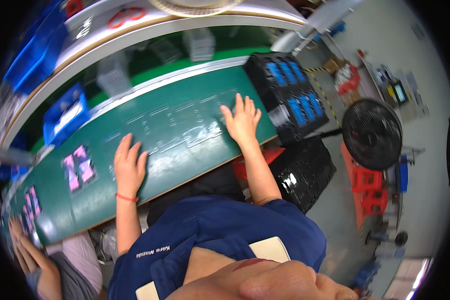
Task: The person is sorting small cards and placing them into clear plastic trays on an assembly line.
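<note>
On the green work surface lies a clear plastic tray (181, 124) with rectangular compartments, its outline faint against the green. My left hand (130, 167) rests at its left end, fingers stretched out and thumb apart. At the opposite end, my right hand (242, 121) lies with spread fingers, touching or just over the tray's right edge; the exact contact cannot be made out. Neither hand is closed round anything. A red band circles my left wrist. Farther left on the surface sits another clear tray with pink and dark pieces (78, 169).
A blue bin (65, 116) stands at the back left. Stacked clear trays (200, 44) are under the shelf. Black crates with blue pieces (291, 95) adjoin the right end. A black fan (371, 134) stands beyond. At far left, a co-worker's hands (17, 232) are near more pink pieces.
</note>
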`<control>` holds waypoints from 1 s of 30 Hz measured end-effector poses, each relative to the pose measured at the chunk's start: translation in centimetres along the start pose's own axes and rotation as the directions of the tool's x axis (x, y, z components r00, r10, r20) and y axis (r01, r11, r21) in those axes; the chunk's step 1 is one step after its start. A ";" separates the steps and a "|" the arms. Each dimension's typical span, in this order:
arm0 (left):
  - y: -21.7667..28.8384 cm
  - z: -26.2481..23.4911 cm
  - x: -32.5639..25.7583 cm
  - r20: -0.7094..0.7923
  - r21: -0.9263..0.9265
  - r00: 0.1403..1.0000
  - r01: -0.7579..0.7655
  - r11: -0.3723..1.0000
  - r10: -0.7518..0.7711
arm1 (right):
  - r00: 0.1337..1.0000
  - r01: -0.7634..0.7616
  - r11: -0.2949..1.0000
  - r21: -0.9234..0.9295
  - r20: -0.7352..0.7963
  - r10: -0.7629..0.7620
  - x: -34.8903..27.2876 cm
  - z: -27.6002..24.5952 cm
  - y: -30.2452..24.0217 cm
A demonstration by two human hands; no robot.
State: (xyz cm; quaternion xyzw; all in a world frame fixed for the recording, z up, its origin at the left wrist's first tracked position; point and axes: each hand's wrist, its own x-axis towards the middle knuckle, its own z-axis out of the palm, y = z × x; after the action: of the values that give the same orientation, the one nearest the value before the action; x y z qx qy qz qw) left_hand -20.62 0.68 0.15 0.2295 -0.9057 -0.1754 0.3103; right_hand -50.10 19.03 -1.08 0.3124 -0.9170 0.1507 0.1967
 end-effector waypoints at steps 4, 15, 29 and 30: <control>0.2 -1.2 -0.6 -0.171 0.088 0.985 0.037 0.995 -0.021 | 0.986 -0.018 1.000 0.014 -0.166 0.020 3.2 -6.7 4.4; 0.0 -0.3 -0.8 -0.274 0.047 0.962 0.028 0.998 -0.014 | 0.855 -0.486 0.804 -0.343 0.004 0.518 10.9 -9.8 23.0; -0.3 0.0 -1.3 -0.311 -0.001 0.950 0.023 1.000 -0.023 | 0.830 -0.393 0.863 -0.318 0.281 0.482 10.6 -12.3 20.4; -0.3 0.0 -1.3 -0.312 -0.017 0.950 0.026 1.000 -0.030 | 0.838 -0.385 0.886 -0.258 0.306 0.452 10.2 -12.1 20.4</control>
State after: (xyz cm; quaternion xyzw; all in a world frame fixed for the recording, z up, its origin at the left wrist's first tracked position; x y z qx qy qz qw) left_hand -19.63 1.12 -0.60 0.2651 -0.8409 -0.1471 0.4484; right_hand -67.23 34.09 11.03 0.1060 -0.9932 0.0446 0.0170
